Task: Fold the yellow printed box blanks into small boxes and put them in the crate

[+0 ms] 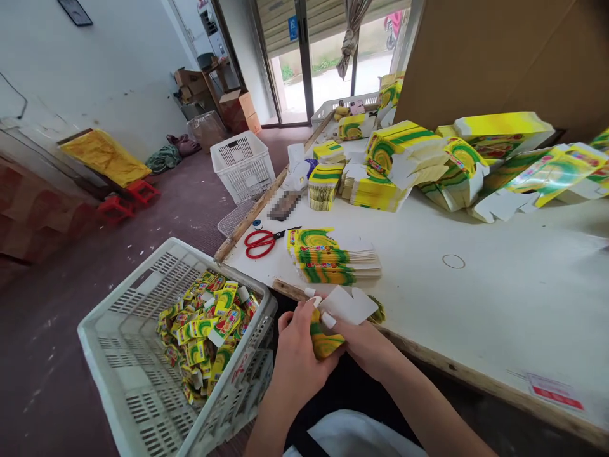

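While my left hand (297, 358) and right hand (364, 343) clasp a small carton (326, 343), flat cartons (335, 257) lie at twelve o'clock, the crate (137, 400) at nine.

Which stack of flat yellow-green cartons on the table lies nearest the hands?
The stack just right of the red scissors, at the table near edge, above the left hand and right hand holding a carton. The other stacks sit farther back.

Glossy printed card carton (328, 339); slotted plastic crate (143, 393).
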A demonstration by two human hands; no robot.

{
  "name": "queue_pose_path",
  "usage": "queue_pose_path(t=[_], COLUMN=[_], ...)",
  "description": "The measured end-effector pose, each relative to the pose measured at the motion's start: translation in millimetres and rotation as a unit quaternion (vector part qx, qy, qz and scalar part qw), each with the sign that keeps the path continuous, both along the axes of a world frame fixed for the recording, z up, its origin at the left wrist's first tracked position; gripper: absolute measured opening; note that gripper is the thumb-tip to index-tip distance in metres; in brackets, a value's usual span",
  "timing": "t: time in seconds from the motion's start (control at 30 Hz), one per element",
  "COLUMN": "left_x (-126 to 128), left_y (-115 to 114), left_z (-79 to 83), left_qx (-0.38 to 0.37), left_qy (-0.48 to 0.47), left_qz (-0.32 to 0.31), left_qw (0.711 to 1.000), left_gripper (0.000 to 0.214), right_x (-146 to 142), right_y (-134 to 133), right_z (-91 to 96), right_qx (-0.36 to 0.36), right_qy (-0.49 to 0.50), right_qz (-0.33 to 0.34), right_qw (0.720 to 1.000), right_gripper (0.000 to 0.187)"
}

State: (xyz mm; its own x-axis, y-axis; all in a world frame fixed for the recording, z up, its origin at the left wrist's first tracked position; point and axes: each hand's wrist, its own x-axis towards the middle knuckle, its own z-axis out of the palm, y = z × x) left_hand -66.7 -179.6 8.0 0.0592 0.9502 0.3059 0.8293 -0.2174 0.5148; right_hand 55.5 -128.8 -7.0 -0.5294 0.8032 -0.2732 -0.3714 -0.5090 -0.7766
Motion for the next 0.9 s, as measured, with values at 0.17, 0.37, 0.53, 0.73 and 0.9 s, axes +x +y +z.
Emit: queue_pose_path(t=[0.17,0.37,0.53,0.73,0.9], left_x=[-3.2,-4.7,-3.1,-4.8,-18.9], left_y=[2.0,6.2,3.8,2.4,-0.4], left_z=[-5.0,-0.7,-1.9,-11.2,-2.2], left_qx=[0.001,-0.003,-0.076,-0.012,-0.024], left_qy=[-0.055,-0.076,-0.11,-0.093,-0.062], left_qz=[-0.013,-0.032,-0.019,0.054,0.079], left_qw=[0.998,0.997,0.991,0.994,0.995], left_gripper=[0.063,0.06,0.054,0.065,0.044], right_x=[0.3,2.8,9.1,14.4,21.7], right_y=[-0.2,0.4,-6.9,-6.4,2.0], right_z=[-9.2,1.5,6.4,-4.6,-11.4], right_qx=[-0.009,0.143,0.364,0.52,0.545], right_qy=[-0.027,-0.078,-0.173,-0.24,-0.276], right_qz=[-0.032,-0.062,-0.016,-0.071,-0.03], right_qw=[0.999,0.985,0.915,0.817,0.791], right_gripper=[0.071,0.072,0.055,0.06,0.061])
